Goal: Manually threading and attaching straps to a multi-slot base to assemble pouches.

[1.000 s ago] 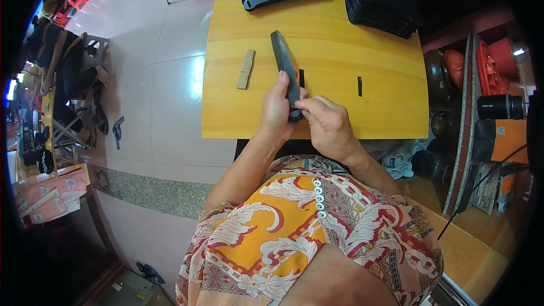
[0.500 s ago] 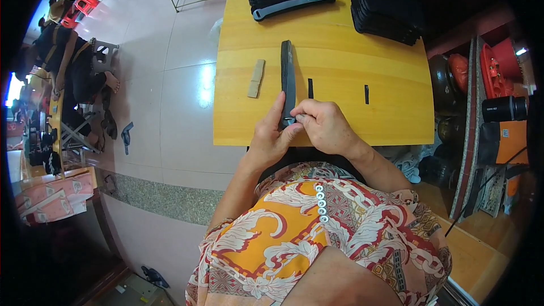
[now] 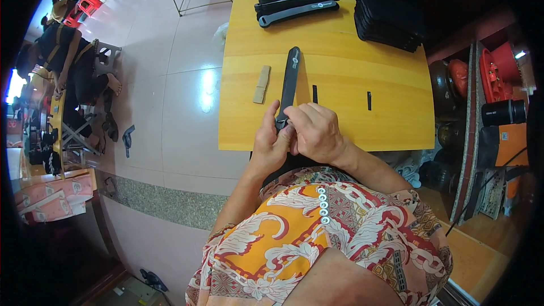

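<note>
A long, flat dark grey strap-like strip (image 3: 290,76) with a rounded far end and a small pale print points away from me over the table's near edge. My left hand (image 3: 271,143) is closed round its near end, with the index finger stretched along its side. Against that same end my right hand (image 3: 318,134) is closed, fingers curled and thumb pressed in. The fingers hide the strip's near tip, and what exactly the right fingers pinch is hidden too. A short black strip (image 3: 315,93) lies just beyond my right hand, and another black strip (image 3: 369,101) lies farther right.
On the yellow wooden table (image 3: 340,130), a tan flat piece (image 3: 261,84) lies left of the held strip. Similar grey and black strips (image 3: 300,11) are stacked farther back. Black folded pieces (image 3: 388,22) pile up at back right. A person (image 3: 68,73) sits at far left.
The held strip has turned so its flat printed face shows. My right hand has rolled over and closed in against the left, covering the strip's near end. The whole view has shifted slightly.
</note>
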Demonstrator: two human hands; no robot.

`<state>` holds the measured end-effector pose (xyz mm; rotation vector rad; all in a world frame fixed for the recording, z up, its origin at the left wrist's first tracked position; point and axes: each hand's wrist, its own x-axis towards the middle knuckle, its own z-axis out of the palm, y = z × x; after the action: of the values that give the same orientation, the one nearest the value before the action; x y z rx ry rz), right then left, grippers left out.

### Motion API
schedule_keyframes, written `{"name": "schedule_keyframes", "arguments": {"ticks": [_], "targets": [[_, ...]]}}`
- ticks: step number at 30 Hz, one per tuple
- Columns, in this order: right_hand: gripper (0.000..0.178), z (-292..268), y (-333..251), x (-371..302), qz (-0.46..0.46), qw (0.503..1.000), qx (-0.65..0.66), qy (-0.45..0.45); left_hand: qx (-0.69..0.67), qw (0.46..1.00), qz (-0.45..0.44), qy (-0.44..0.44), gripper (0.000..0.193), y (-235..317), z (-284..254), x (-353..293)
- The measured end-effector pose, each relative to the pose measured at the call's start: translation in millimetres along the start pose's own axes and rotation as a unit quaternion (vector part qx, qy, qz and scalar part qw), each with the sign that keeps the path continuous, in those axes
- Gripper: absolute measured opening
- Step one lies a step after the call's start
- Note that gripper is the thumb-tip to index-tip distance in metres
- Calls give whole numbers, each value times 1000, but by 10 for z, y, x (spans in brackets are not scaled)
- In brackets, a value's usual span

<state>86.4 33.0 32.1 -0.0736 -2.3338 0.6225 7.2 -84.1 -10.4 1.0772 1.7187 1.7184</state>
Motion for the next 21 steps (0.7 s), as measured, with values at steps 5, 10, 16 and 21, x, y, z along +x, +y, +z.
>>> {"name": "schedule_keyframes", "arguments": {"ticks": [5, 10, 16, 21], "targets": [[18, -25, 34, 159, -4, 996, -85, -14, -113, 990, -88, 1, 54, 126, 54, 38], [14, 2, 465, 315, 46, 985, -154, 67, -252, 956, -149, 17, 57, 162, 201, 18], [13, -54, 680, 344, 71, 980, -161, 96, -295, 934, -200, 12, 53, 167, 231, 47], [12, -166, 398, 255, 98, 995, 23, -3, -336, 887, -315, 28, 30, 142, 172, 93]]}}
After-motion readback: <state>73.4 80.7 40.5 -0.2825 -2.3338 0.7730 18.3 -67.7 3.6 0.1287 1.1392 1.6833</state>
